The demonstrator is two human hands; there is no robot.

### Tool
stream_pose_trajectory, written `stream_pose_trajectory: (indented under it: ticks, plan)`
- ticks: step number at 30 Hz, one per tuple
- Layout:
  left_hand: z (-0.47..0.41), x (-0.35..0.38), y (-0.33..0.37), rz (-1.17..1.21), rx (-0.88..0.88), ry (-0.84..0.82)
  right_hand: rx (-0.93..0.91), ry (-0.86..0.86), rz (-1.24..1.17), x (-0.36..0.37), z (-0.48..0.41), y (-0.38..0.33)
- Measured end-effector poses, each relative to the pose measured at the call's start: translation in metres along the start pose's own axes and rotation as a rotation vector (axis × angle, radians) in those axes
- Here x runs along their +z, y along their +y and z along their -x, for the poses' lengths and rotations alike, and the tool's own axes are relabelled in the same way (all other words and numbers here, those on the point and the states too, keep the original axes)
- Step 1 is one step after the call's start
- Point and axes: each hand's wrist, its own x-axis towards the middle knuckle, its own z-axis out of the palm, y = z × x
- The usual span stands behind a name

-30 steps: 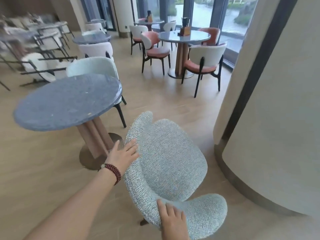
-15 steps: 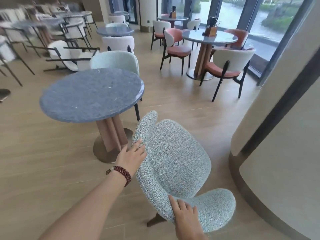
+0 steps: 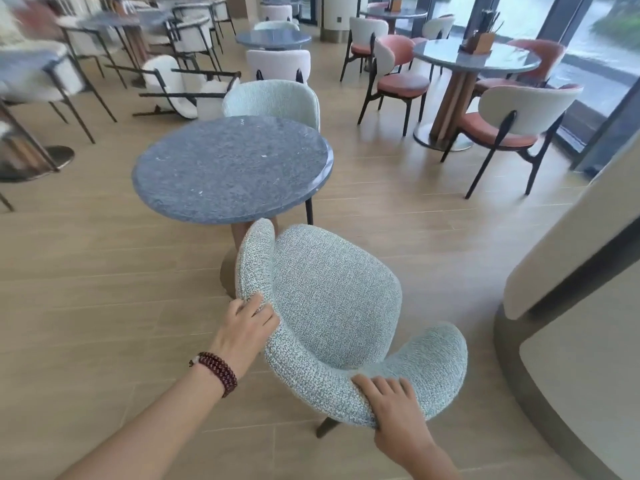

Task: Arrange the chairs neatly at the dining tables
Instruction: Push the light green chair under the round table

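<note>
GRIP: left hand (image 3: 247,327) and right hand (image 3: 388,398) both closed on the curved backrest of the teal chair (image 3: 332,299) | WHERE: chair angled, near the round bench (image 3: 230,168), seat not under | RISK: front edge may strike bench pedestal; legs may scrape the floor.

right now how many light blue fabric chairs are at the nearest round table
2: one chair on the near side, gripped by the left hand and right hand; one far chair across the table.
</note>
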Motion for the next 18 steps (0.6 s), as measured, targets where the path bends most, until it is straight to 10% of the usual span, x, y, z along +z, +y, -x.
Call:
stream_pose_trajectory:
  ticks: [18]
  plan:
    - [0.186,0.014,0.002,0.209,-0.286,-0.064,-0.299,-0.097,0.062,0.003,-0.029,-0.060]
